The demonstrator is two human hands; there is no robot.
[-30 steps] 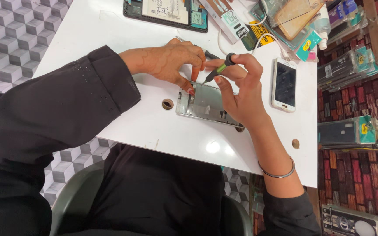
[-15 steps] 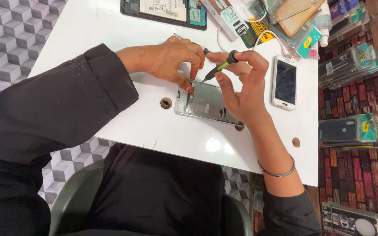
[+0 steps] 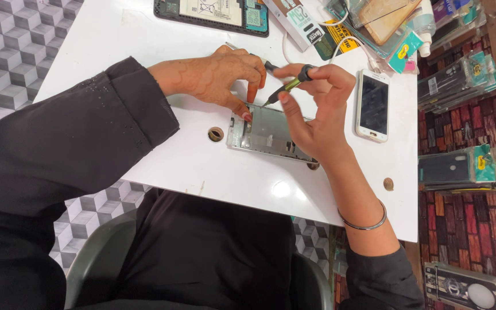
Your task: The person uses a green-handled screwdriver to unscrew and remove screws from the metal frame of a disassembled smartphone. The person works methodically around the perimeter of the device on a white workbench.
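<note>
A silver metal phone frame [image 3: 268, 135] lies flat on the white table [image 3: 190, 166]. My left hand [image 3: 216, 77] rests on its upper left corner, fingertips pressing the edge, and appears to also hold a thin dark tool under the fingers. My right hand [image 3: 317, 112] pinches a small green-and-black screwdriver [image 3: 285, 89], its tip angled down onto the top edge of the frame. The heel of that hand covers the frame's right end.
A white smartphone [image 3: 372, 105] lies to the right of my right hand. An opened phone body [image 3: 213, 11] sits at the far edge beside cables, packets and a phone case [image 3: 388, 20]. Small round holes [image 3: 216, 134] mark the table. Packaged cases hang at right [image 3: 460, 166].
My right hand has shifted slightly on the screwdriver, and the view has moved a little. The frame and my left hand stay where they were.
</note>
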